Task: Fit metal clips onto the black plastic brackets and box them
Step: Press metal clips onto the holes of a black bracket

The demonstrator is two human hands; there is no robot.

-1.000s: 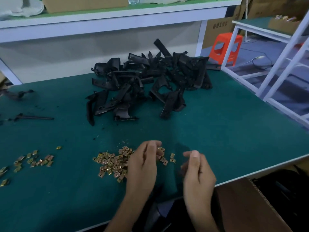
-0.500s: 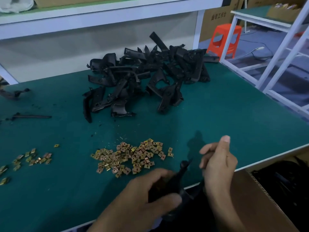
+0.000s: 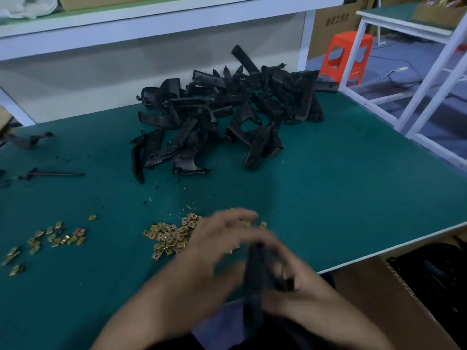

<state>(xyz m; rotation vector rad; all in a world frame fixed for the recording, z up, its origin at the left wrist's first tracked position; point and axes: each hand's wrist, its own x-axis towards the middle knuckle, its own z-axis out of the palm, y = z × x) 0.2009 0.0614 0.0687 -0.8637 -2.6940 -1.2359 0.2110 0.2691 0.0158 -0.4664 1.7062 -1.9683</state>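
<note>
At bottom middle the right hand [image 3: 305, 289] wraps its fingers round a black bracket [image 3: 255, 271], best held still for fitting one of the clips [image 3: 169, 236]; the left hand [image 3: 222, 251] is too blurry to tell its fingers.

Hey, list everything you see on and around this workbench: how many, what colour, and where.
table: one, green, fills the view
bracket pile: one heap, too many to count, black, far centre of the table
held bracket: one, black, at the near edge between the hands
clip pile: one, brass-coloured, near centre, partly behind the left hand
loose clips: a scatter, brass-coloured, near left
stray parts: at least two, black, left edge
box: one, brown cardboard, below the near right edge, dark contents
stool: one, orange, on the floor beyond the far right corner
shelf: one, white, behind the table
left hand: blurred, over the clip pile, grip unclear
right hand: blurred, grips the held bracket
</note>
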